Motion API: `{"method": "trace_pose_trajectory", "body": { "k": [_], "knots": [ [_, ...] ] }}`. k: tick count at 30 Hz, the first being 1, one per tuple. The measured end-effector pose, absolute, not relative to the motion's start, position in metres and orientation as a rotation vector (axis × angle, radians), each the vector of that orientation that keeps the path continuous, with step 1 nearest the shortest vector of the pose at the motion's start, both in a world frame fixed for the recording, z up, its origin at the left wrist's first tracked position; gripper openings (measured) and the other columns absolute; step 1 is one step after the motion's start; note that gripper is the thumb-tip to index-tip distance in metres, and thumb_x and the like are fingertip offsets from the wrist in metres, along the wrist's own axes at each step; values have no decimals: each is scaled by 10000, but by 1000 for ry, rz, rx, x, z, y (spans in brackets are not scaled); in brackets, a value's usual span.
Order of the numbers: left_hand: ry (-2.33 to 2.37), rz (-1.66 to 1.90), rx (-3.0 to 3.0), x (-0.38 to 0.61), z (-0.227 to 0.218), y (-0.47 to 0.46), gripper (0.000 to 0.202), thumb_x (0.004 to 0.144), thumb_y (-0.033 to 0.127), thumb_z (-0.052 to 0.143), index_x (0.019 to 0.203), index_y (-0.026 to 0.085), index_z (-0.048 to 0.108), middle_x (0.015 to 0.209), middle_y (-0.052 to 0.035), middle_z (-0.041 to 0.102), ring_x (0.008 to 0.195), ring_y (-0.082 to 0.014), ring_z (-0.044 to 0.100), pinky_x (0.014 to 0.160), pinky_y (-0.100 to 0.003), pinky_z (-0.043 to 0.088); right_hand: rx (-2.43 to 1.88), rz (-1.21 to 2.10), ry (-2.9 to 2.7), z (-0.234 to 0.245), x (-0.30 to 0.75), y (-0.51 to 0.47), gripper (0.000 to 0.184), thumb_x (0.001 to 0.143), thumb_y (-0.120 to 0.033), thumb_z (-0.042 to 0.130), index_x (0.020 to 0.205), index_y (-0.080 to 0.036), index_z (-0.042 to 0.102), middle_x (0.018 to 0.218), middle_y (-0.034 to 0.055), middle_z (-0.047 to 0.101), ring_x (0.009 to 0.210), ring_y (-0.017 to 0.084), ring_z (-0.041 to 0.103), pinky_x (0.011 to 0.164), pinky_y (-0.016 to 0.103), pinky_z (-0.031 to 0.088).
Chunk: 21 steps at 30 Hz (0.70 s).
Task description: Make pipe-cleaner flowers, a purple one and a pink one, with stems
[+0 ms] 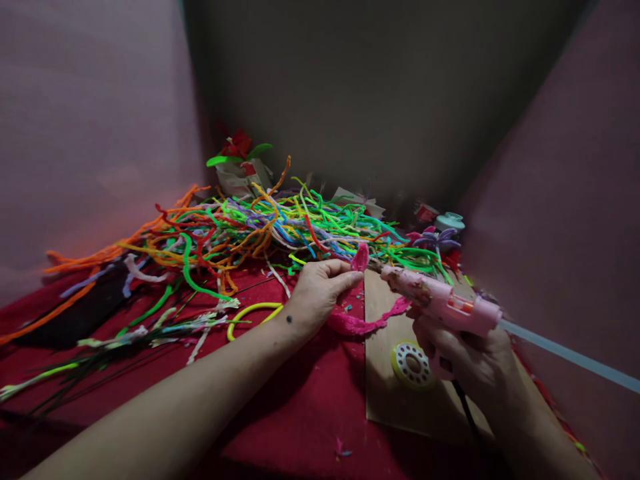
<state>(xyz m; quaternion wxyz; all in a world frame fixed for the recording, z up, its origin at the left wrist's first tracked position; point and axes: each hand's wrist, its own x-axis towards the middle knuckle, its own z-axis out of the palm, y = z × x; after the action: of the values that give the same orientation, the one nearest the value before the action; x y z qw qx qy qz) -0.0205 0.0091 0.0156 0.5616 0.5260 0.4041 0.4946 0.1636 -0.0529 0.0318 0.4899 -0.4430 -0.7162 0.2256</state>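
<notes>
Between the thumb and fingers of my left hand is a small pink fuzzy petal, held upright. My right hand is wrapped round a pink hot glue gun. Its stained nozzle points left, close to the petal, and a long translucent glue stick sticks out of its back. Below my hands another pink fuzzy strip lies curved across the edge of a wooden board. A round yellow-rimmed spool with a ring of holes rests on the board beside my right hand.
A large tangled heap of coloured pipe cleaners covers the back of the red cloth. A yellow loop and several green stems lie at left. Behind stand a red flower, a purple flower and a pale-blue container. A dark cord hangs below the gun.
</notes>
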Motion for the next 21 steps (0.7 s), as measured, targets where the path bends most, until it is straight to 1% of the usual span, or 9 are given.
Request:
{"method": "trace_pose_trajectory", "body": {
  "k": [2,5,8,10,13,15,17,19,21],
  "knots": [
    [949,1163,1230,-20,15,9,206,692,318,673,645,125,619,526,48,478,474,-61,367,490,-213,266,-1079,586,-1709,34,163,-53,322,815,-290,590,1120,-211,657,922,80,720,710,232,685,536,300,565],
    [956,1173,1245,-21,16,9,214,696,313,672,620,124,608,518,46,474,479,-61,370,492,-212,266,-1074,608,-1668,34,161,-53,301,803,-312,605,1080,-212,669,837,68,710,620,197,656,477,276,535],
    [950,1167,1257,-21,17,8,210,708,314,665,633,124,616,528,44,481,485,-63,374,499,-214,274,-1069,628,-1637,33,161,-53,293,796,-318,611,1062,-209,671,740,52,690,589,186,641,454,264,521],
    [952,1157,1262,-21,16,8,207,718,312,658,642,124,619,535,41,484,488,-64,372,501,-216,275,-1094,634,-1629,32,161,-53,281,795,-317,612,1046,-208,677,719,52,687,611,197,652,459,264,526],
    [963,1155,1268,-21,16,7,204,725,308,654,639,126,617,530,40,479,486,-65,369,499,-218,270,-1139,651,-1630,32,162,-54,302,797,-311,608,1073,-207,674,852,79,716,763,246,686,531,288,565],
    [961,1165,1272,-21,17,7,209,719,310,657,623,130,612,520,39,474,481,-67,366,493,-220,266,-1115,692,-1631,31,162,-54,342,806,-295,598,1136,-219,647,1048,88,702,938,280,670,632,314,590],
    [965,1174,1277,-21,18,7,216,712,312,662,605,132,608,510,39,474,475,-68,365,488,-221,266,-1057,746,-1642,30,161,-54,373,828,-268,571,1198,-246,607,1222,67,635,1094,286,610,752,334,586],
    [983,1183,1280,-21,19,7,209,708,309,666,613,128,624,504,39,481,473,-66,371,490,-218,276,-1017,764,-1669,30,161,-54,381,845,-245,549,1224,-265,587,1290,46,592,1153,276,575,824,344,570],
    [997,1191,1277,-21,19,7,196,709,305,669,640,122,646,506,40,493,475,-64,383,498,-213,290,-1033,694,-1719,30,161,-55,368,848,-243,547,1211,-259,602,1270,48,608,1127,276,595,815,340,575]
  ]
}}
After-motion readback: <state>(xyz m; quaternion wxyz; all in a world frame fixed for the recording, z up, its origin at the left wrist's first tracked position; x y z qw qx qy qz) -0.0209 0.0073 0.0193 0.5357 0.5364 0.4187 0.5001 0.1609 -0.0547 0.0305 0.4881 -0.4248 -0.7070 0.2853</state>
